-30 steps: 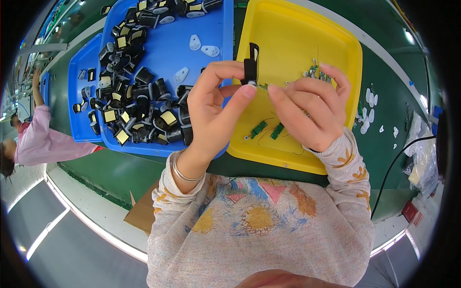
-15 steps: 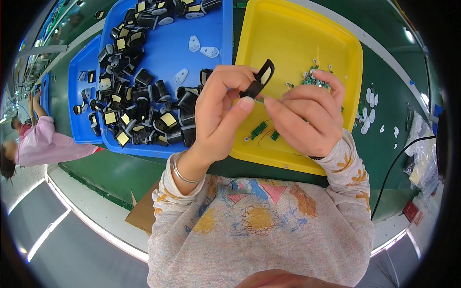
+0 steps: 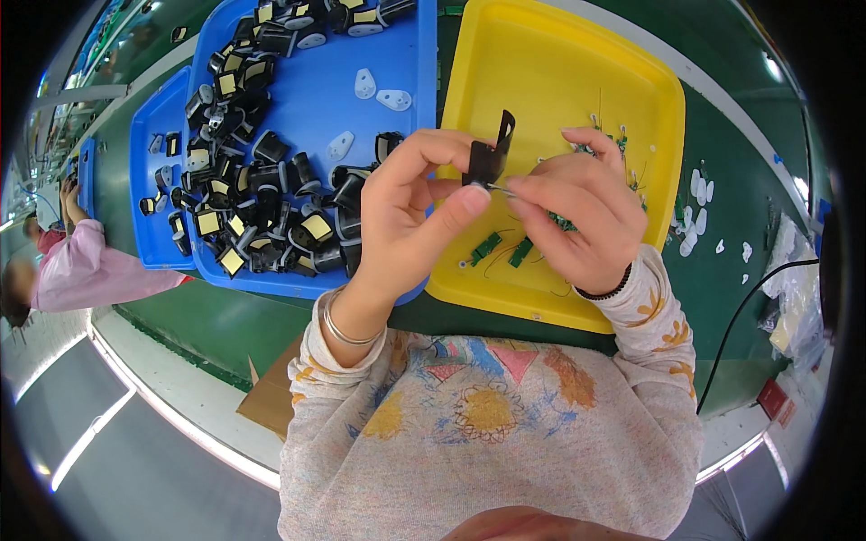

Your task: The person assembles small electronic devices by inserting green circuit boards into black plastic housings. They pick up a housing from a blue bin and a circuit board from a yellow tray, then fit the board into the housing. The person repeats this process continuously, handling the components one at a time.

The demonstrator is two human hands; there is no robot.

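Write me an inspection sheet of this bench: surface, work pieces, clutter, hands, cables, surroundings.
Surface: green bench with blue trays and a yellow tray.
Work pieces: black part, held; black housings in the blue trays; green boards in the yellow tray.
Clutter: loose white pieces, clear plastic bag.
Hands: left hand grips the black part; right hand pinches a thin piece, kind unclear.
Cables: black cable, right side.
Surroundings: co-worker in pink, far left.
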